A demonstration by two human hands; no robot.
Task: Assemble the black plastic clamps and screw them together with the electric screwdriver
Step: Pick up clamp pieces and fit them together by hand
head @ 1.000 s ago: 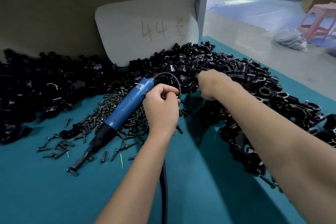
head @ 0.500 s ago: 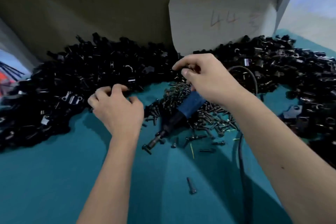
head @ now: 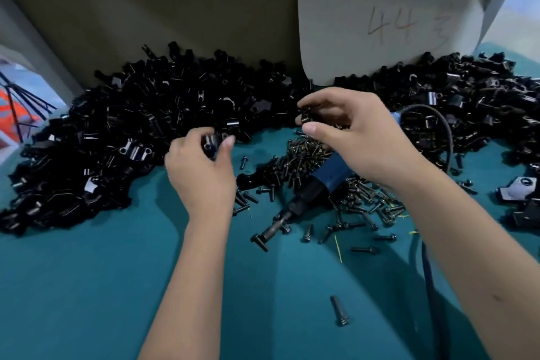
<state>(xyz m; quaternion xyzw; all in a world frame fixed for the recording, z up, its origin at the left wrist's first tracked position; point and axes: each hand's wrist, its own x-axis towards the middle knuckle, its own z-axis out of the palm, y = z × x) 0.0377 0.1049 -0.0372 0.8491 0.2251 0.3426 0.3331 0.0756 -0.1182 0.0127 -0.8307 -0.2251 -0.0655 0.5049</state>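
A black clamp piece (head: 212,144) sits pinched in the left hand (head: 201,172) at the rim of the clamp heap (head: 122,137) along the tabletop's far edge, while the right hand (head: 353,137) grips another clamp part (head: 308,115) just above the screw pile (head: 309,161). The blue electric screwdriver (head: 318,187) lies under the right wrist, untouched. Bare teal tabletop (head: 87,286) spreads toward the near edge, one loose screw (head: 338,310) on it.

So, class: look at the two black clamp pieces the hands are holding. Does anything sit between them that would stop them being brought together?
Nothing visible does. The left hand pinches one clamp piece, the right hand another, with only open air above the teal mat between them.
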